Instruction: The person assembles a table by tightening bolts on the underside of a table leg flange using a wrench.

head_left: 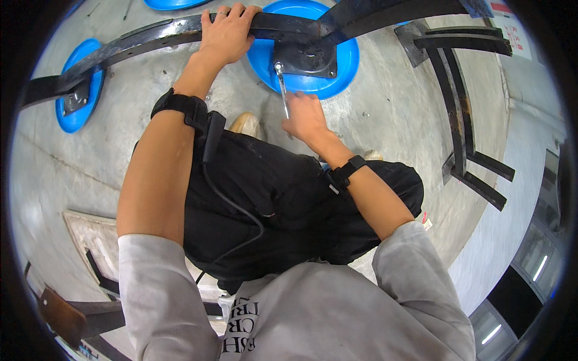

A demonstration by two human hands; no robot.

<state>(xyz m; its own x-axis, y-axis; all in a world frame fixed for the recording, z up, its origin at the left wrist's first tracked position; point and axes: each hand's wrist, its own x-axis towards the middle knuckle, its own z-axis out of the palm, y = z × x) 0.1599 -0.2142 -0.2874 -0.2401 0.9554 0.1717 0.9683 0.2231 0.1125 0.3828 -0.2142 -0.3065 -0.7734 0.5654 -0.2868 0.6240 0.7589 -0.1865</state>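
Note:
My left hand is wrapped over a black metal bar that runs across the top of the view. Closed around the handle of a silver wrench is my right hand. The wrench's far end sits at a bolt near the left corner of a black square plate. Another bolt shows at the plate's right corner. That plate is joined to the metal frame and lies on a round blue disc, which rests on the grey floor.
To the left, a second blue disc carries a similar bolted plate. Part of another blue disc shows at the top. A separate black metal frame lies on the floor at right. My shoe is close behind the work.

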